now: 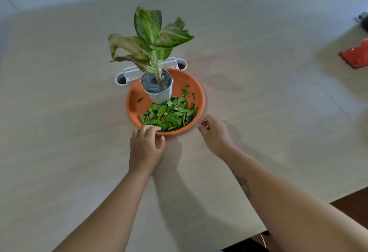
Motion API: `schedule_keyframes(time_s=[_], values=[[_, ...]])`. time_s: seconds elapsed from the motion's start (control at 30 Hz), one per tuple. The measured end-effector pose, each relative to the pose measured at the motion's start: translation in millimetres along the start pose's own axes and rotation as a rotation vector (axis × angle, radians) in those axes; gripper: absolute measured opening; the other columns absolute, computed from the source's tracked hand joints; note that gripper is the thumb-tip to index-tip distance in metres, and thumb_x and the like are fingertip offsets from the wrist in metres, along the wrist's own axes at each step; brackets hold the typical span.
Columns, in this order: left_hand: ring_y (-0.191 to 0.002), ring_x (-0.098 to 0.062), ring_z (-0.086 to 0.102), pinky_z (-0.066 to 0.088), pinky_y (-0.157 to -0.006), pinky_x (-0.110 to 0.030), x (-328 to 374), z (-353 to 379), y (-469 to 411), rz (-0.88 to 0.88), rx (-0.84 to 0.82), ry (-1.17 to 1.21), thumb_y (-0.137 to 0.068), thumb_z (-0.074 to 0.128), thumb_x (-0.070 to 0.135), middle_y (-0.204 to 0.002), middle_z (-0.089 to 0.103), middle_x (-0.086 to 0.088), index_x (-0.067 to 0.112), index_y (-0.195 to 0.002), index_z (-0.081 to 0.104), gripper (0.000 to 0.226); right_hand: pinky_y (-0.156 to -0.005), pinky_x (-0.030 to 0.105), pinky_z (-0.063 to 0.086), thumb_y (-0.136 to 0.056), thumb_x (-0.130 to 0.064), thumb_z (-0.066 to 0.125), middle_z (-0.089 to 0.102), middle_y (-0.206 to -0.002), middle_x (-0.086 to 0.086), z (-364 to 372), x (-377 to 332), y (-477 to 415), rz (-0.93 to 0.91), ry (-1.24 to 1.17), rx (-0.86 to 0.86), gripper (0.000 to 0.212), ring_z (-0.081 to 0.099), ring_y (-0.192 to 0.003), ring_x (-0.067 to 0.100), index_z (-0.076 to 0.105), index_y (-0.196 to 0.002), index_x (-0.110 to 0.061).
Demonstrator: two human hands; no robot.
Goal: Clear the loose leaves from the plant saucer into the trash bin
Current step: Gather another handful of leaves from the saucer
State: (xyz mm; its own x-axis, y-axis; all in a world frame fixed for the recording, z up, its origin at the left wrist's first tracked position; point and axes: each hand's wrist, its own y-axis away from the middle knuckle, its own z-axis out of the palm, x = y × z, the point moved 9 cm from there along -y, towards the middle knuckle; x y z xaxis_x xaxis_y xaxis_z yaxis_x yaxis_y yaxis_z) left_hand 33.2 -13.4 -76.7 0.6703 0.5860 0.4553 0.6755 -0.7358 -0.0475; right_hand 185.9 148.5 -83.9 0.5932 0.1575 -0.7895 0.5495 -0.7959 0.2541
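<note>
An orange plant saucer (133, 100) sits on the beige table. A white pot (161, 95) with a leafy plant (151, 38) stands in its back half. A heap of loose green leaves (169, 115) fills the saucer's near half, with a few strays to the right and left. My left hand (146, 144) rests on the saucer's near rim, fingers curled over the edge onto the leaves and thumb under the rim. My right hand (214, 132) hovers just right of the saucer, fingers loosely curled, holding nothing that I can see. No trash bin is in view.
A white plastic holder (130, 74) with round openings at both ends lies right behind the saucer. A red object (356, 55) lies at the far right edge, with a dark item (364, 21) above it. The table's near right edge drops off at lower right.
</note>
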Motion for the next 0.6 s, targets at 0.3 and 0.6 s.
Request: schedule_keyframes(time_s=[0.3,0.6], values=[[-0.131,-0.030,0.042,0.037,-0.109,-0.039,-14.8,-14.2,-53.9,0.003,-0.151,-0.027,-0.080,0.067,0.033,-0.138,0.051,-0.010,0.011,-0.130,0.052,0.056,-0.076,0.033,0.049,-0.090,-0.019,0.058,0.062,-0.098,0.003,44.5,-79.2,-54.4,-0.287,0.252,-0.127,0.010,0.057,-0.092,0.021,0.066,-0.091,-0.012],[-0.133,-0.032,0.031,0.032,-0.110,-0.043,-26.2,29.6,-89.4,0.021,-0.396,-0.232,-0.075,0.064,0.060,-0.154,0.029,-0.003,0.034,-0.147,0.030,0.084,-0.103,0.049,0.041,-0.079,-0.038,0.070,0.033,-0.144,0.009,87.3,-73.8,-81.3,-0.397,0.822,-0.464,0.075,0.032,-0.130,0.034,0.033,-0.143,-0.034]])
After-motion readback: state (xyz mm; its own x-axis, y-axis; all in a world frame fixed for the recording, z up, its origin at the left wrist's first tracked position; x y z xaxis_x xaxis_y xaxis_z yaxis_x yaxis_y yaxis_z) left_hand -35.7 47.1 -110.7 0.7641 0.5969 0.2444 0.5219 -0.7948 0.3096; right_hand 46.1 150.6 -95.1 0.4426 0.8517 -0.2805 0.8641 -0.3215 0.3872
